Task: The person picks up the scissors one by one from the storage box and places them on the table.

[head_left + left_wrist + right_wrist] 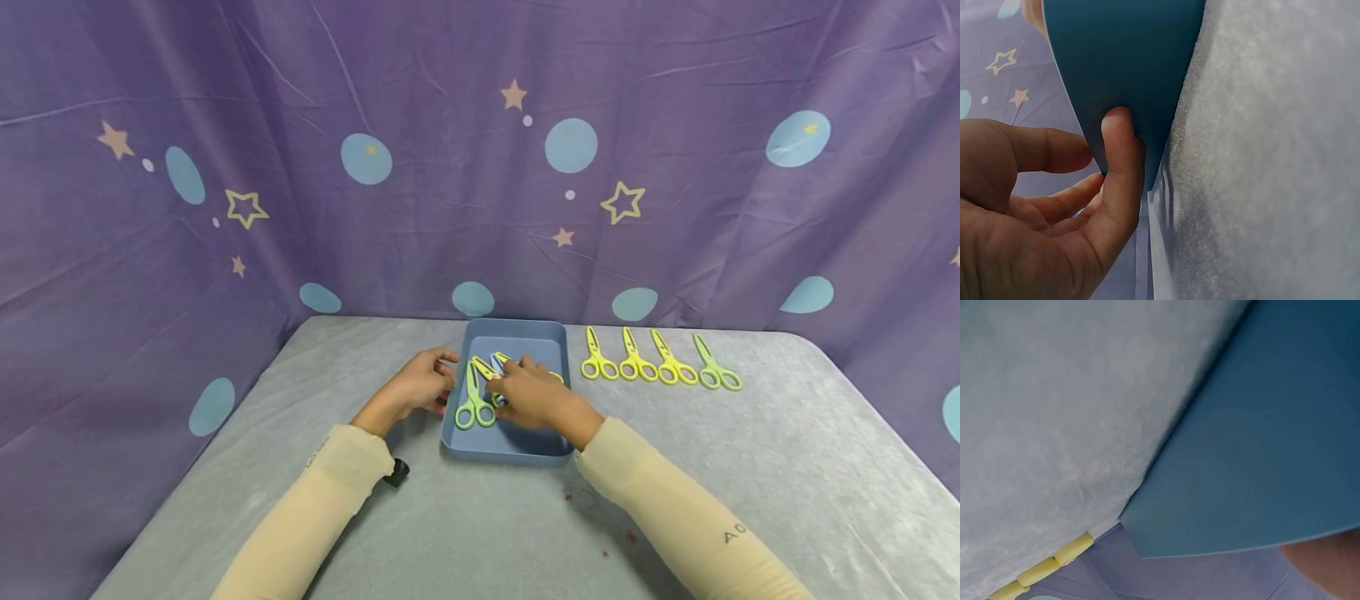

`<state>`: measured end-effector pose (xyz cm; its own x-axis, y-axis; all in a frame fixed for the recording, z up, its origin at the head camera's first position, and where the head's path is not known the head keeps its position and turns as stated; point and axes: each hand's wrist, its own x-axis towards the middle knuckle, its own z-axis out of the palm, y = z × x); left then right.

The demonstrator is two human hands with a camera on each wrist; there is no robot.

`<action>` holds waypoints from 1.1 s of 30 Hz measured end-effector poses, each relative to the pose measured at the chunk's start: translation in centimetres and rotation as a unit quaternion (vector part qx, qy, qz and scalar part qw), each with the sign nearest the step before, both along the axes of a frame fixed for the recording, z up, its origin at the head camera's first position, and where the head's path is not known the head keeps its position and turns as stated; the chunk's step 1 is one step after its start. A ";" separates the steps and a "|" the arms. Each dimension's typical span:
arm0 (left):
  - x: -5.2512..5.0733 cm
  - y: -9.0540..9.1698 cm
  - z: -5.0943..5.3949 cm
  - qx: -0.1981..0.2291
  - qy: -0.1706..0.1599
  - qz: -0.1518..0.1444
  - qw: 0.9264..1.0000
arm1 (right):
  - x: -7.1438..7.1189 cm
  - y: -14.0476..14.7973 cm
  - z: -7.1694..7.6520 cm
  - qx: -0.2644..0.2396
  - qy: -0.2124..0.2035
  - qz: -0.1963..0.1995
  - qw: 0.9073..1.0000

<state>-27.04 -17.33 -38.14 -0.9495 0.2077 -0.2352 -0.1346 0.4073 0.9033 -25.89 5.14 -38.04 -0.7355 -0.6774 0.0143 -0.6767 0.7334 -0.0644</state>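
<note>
On the table stands a blue-grey tray [510,457] holding several pairs of scissors. Green scissors [476,404] lie along its left side. Beside them, yellow scissors [486,368] point away, their handles partly covered by my right hand [531,393]. That hand reaches into the tray, thumb and fingers bent down round the handles; the fingertips are partly hidden. Some blue scissors [495,362] also show under it. My left hand [420,382] is at the tray's left wall; in the left wrist view a fingertip [1119,122] touches the outer wall [1122,56].
To the right of the tray, yellow scissors [598,358], more yellow scissors [637,358], a third yellow pair [673,360] and green scissors [716,367] lie in a row. A purple curtain [450,233] hangs behind the grey-covered table [480,533].
</note>
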 end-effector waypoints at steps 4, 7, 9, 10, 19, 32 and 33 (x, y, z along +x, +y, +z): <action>0.0 0.0 0.0 -0.001 0.000 -0.001 1.000 | 0.0 -0.1 -0.3 0.001 0.010 0.010 1.000; 0.0 -0.1 0.0 -0.003 0.002 -0.002 1.000 | 0.0 -0.1 -0.4 -0.004 0.018 0.014 1.000; 0.0 -0.1 0.0 -0.003 0.002 -0.002 1.000 | 0.0 -0.1 -0.4 -0.004 0.023 0.015 1.000; 0.0 -0.1 -0.1 -0.004 0.002 -0.002 1.000 | 0.0 -0.2 -0.4 -0.005 0.025 0.015 1.000; -0.2 -0.2 -0.2 -0.004 -0.002 -0.001 1.000 | 0.1 -0.4 -0.2 0.000 0.024 0.007 1.000; -0.1 -0.1 -0.1 -0.010 0.001 0.001 1.000 | 0.6 -0.7 0.3 0.012 0.031 -0.009 0.999; -0.1 -0.1 -0.2 -0.009 0.001 0.002 1.000 | 0.6 -0.7 0.3 0.013 0.033 -0.010 0.999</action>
